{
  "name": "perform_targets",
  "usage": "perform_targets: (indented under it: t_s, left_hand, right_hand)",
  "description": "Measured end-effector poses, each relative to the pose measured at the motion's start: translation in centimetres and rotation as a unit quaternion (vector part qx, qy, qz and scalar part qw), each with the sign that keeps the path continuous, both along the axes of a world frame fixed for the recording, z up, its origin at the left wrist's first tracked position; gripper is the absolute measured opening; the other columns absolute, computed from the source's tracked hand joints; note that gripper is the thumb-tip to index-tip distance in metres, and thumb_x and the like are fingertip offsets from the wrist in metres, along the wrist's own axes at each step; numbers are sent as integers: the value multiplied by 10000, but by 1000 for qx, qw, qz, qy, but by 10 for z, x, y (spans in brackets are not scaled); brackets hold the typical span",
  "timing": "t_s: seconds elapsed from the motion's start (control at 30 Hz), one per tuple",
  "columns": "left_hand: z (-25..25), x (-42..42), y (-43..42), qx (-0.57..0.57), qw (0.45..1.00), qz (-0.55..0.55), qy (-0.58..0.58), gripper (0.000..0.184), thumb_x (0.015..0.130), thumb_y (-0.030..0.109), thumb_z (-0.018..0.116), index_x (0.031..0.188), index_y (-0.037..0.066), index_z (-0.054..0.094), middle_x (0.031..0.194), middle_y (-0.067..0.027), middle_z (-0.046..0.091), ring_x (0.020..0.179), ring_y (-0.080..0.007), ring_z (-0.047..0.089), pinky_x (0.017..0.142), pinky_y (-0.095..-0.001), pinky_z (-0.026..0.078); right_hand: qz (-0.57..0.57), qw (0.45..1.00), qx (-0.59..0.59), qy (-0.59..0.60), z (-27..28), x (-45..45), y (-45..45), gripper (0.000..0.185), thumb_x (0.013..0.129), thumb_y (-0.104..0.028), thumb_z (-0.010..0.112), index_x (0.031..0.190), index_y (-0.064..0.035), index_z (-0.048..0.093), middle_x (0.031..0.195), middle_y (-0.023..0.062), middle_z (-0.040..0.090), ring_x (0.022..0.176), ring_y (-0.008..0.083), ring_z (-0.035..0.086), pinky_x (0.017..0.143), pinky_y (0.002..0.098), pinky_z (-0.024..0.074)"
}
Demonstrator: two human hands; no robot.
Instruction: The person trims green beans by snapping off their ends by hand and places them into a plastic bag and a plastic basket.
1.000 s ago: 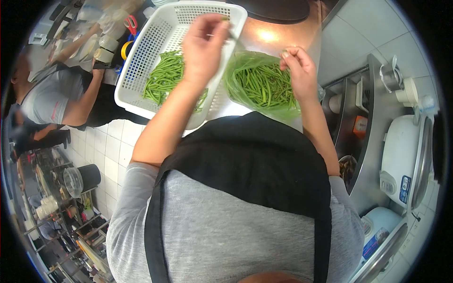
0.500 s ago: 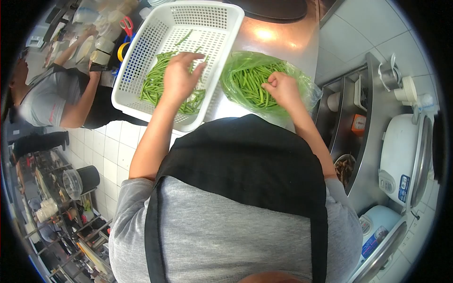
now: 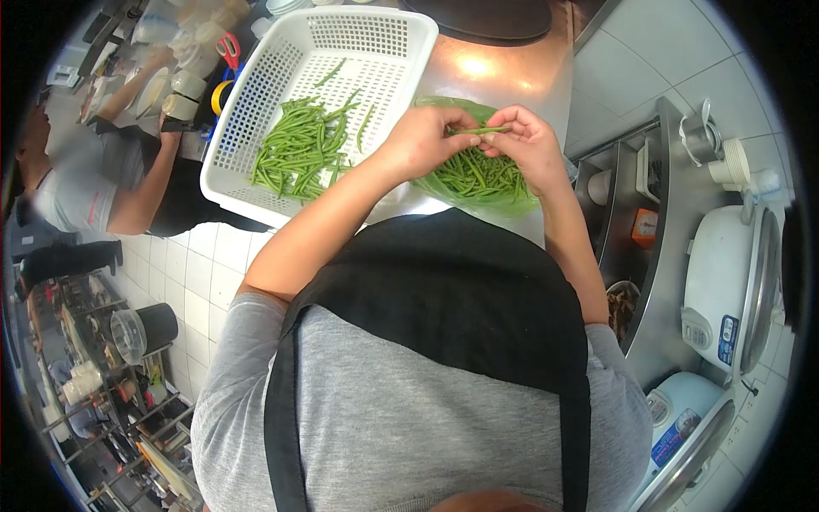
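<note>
My left hand (image 3: 424,139) and my right hand (image 3: 527,147) meet above a green plastic bag (image 3: 444,189) full of green beans (image 3: 478,175). Between them they pinch one green bean (image 3: 479,130), held crosswise with the fingers of both hands closed on it. To the left, a white perforated basket (image 3: 229,162) holds a loose heap of green beans (image 3: 300,147) at its near end. A few single beans lie apart from that heap on the basket floor.
A co-worker (image 3: 94,183) stands at the left by a counter with containers and red scissors (image 3: 228,49). A dark round board (image 3: 478,19) lies at the back of the steel table (image 3: 465,72). Steel shelving (image 3: 653,256) and rice cookers (image 3: 717,282) are on the right.
My left hand has moved right, from over the basket to the bag, and joined my right hand. Both hands now grip one bean, and the heap in the basket is uncovered.
</note>
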State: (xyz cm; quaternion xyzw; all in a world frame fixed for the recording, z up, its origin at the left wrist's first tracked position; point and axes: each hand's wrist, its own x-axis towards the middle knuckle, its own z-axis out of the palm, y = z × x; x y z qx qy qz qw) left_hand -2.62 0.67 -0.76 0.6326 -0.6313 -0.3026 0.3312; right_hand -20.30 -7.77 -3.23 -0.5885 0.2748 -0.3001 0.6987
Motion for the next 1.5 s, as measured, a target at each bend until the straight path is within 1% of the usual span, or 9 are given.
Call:
perform_targets:
  t_s: [0.2, 0.4, 0.53, 0.6, 0.7, 1.03, 1.13, 1.2, 1.5]
  left_hand:
    - [-7, 6, 4, -57, 984, 3, -170, 201, 770, 224, 693, 934, 109, 678, 753, -132, 640, 691, -296, 618, 650, -371, 490]
    - [-12, 6, 9, -110, 966, -23, -232, 188, 734, 191, 700, 874, 73, 655, 785, -131, 646, 728, -333, 618, 663, -405, 492]
    - [11, -2, 12, -47, 995, 27, -78, 110, 773, 110, 693, 828, 41, 628, 728, -125, 625, 680, -223, 638, 659, -318, 499]
    - [7, 4, 10, -2, 991, 53, 119, 85, 833, 65, 648, 886, 28, 593, 766, -87, 637, 700, -140, 626, 678, -263, 504]
    - [0, 17, 8, -6, 905, 76, 419, 118, 868, 38, 608, 965, 32, 540, 839, -82, 645, 742, -143, 631, 703, -259, 519]
    - [7, 28, 19, -52, 913, 93, 394, 92, 833, 11, 630, 901, 30, 571, 817, -69, 650, 714, -114, 619, 675, -239, 509]
    - [8, 40, 25, -61, 996, -1, 61, 72, 798, 16, 653, 834, 49, 599, 784, -37, 649, 678, -96, 600, 650, -241, 487]
    - [19, 30, 33, 25, 996, -42, 81, 95, 774, -7, 667, 841, 42, 620, 745, -8, 639, 692, -52, 564, 652, -239, 473]
    - [-6, -5, 43, -69, 986, 8, 154, 128, 850, 83, 651, 935, -8, 620, 780, -28, 617, 715, -64, 559, 643, -242, 480]
  right_hand:
    - [9, 959, -219, 180, 0, -10, 3, 101, 850, -36, 604, 930, 9, 647, 799, 29, 634, 743, 111, 614, 663, 245, 480]
    - [-1, 760, -589, 274, 14, -7, 8, 107, 833, -124, 615, 876, -46, 674, 784, 75, 621, 770, 189, 604, 656, 273, 469]
    - [-101, 955, -277, 25, 28, 12, 10, 125, 860, -145, 605, 894, -44, 671, 831, 44, 639, 816, 133, 599, 664, 270, 467]
    - [-152, 980, -111, -69, 30, 18, 8, 134, 867, -146, 609, 898, -29, 668, 852, 30, 647, 835, 111, 594, 665, 272, 466]
    - [-98, 980, -171, -9, 20, 16, 4, 146, 860, -124, 628, 910, 2, 683, 885, 33, 655, 849, 104, 589, 714, 258, 463]
    - [0, 922, -368, 121, 22, 6, 26, 95, 779, -119, 647, 825, -35, 652, 804, 84, 611, 787, 239, 565, 706, 343, 448]
    - [-31, 858, -502, 103, 26, 0, 23, 58, 745, -86, 613, 756, -40, 582, 753, 107, 571, 759, 294, 534, 692, 379, 435]
    - [-80, 840, -527, 103, 28, -3, 23, 66, 723, -72, 590, 728, -41, 532, 725, 117, 543, 737, 320, 517, 686, 397, 425]
    - [-152, 972, -170, -53, -19, 11, 21, 170, 872, -125, 525, 746, -11, 523, 725, 103, 542, 687, 218, 525, 665, 307, 429]
